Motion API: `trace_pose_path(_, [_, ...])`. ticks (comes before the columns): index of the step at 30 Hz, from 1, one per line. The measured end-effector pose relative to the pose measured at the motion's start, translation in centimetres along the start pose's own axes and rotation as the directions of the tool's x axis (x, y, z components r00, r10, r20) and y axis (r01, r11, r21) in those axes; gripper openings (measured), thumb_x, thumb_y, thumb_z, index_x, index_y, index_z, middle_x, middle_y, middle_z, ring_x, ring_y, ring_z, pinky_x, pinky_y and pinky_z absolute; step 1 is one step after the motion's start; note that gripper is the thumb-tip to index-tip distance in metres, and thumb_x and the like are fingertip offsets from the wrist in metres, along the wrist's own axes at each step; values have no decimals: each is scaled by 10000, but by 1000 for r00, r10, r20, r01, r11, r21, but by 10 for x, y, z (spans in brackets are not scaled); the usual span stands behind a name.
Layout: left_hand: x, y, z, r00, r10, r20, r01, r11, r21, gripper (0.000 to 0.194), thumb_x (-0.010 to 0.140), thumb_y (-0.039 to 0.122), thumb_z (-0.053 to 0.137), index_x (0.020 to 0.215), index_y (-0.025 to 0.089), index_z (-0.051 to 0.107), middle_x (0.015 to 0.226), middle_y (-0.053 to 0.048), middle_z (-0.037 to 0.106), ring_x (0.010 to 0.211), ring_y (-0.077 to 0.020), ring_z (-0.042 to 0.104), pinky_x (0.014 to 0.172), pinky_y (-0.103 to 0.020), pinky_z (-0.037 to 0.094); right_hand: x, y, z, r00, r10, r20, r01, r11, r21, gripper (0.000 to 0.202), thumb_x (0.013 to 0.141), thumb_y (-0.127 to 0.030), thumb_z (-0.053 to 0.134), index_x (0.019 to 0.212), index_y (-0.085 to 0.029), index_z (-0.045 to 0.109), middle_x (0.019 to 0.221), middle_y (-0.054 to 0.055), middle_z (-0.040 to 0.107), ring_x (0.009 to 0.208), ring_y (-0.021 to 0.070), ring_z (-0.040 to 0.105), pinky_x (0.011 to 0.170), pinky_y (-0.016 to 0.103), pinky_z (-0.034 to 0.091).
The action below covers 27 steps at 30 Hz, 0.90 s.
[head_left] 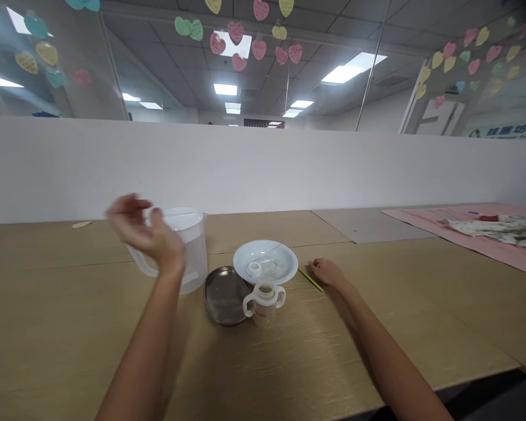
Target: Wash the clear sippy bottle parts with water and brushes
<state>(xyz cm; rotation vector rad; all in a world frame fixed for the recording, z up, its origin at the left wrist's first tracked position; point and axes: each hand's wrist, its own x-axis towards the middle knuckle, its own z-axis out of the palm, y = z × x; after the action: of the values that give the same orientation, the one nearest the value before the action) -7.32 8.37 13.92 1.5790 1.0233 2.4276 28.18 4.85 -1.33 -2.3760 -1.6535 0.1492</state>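
My left hand (146, 228) is raised, smeared a little by motion, its fingers loosely bent and the thumb apart; nothing is in it. Partly hidden behind it stands a translucent plastic pitcher (195, 251) with a white lid and a handle on the left. My right hand (327, 272) rests on the table with curled fingers, just right of a thin green stick (311, 279). Between the hands, a two-handled baby bottle (264, 304) stands uncapped. Behind it, a white bowl (245, 251) holds clear and white bottle parts (267, 268). A metal kidney-shaped tray (225, 295) lies to the left.
The brown tabletop (254, 374) runs back to a white low wall (245, 169) with glass above. A pink cloth (421, 219) with crumpled fabric (499, 228) lies at the right. A small flat beige piece (82, 224) is at the back left.
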Motion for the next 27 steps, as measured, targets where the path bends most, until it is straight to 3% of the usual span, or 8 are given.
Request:
trace_pose_path(1, [-14,8,11,992,113,-47,-113,994,6,270,803,111,356,1049,207,416,1049,-50,489,1036,-190,462,893,-393,367,-2,-1,-3,1000,-13,16,12,1000,10,429,859,-423,347,832,-133,661,824,124,677,728,170,612,545,219,319])
trace_pose_path(3, [-45,14,33,933,217,288,-224,975,-11,188,780,115,420,920,189,523,911,-27,564,897,-156,529,837,-322,410,-7,-5,-8,996,-54,76,52,998,35,445,847,-452,359,805,-133,665,744,110,674,655,156,604,527,216,319])
trace_pose_path(5, [-75,10,51,799,222,559,-236,971,-49,144,727,118,491,770,193,606,739,7,626,714,-134,580,698,-251,455,-11,-12,-11,983,-116,141,111,993,46,411,818,-462,412,804,-139,665,692,90,666,613,149,595,514,214,317])
trace_pose_path(7, [-99,-1,62,389,13,921,-172,983,59,230,764,121,429,808,185,646,813,-21,675,764,-145,603,717,-245,450,-14,-19,-12,973,-165,161,163,986,24,319,775,-417,491,811,-151,662,712,74,669,634,152,599,517,210,319])
trace_pose_path(8, [-108,-8,65,251,-73,965,-184,975,122,255,775,136,416,832,180,661,866,-41,683,808,-160,607,749,-255,443,-14,-22,-11,973,-174,152,175,985,8,266,757,-374,516,809,-156,661,744,72,674,667,157,606,525,209,320])
trace_pose_path(10, [-121,-18,68,118,-148,982,-205,964,170,266,774,154,423,838,171,680,895,-67,688,830,-187,610,769,-269,434,-15,-27,-8,976,-177,125,181,983,-21,197,737,-287,526,803,-156,659,817,85,678,742,175,613,541,214,325])
trace_pose_path(17, [-134,-33,85,111,-246,963,-284,920,268,291,784,151,407,930,149,658,974,-130,664,910,-219,591,796,-298,412,-14,-32,-2,986,-142,81,149,986,-77,221,739,-202,468,837,-138,655,902,146,666,838,228,616,580,244,363])
trace_pose_path(27, [-147,-49,94,100,-321,942,-327,883,336,302,758,355,486,597,155,646,703,-111,662,702,-214,605,643,-294,414,-15,-36,-1,990,-123,69,130,986,-104,243,764,-232,454,882,-140,646,924,150,661,866,234,615,623,261,393])
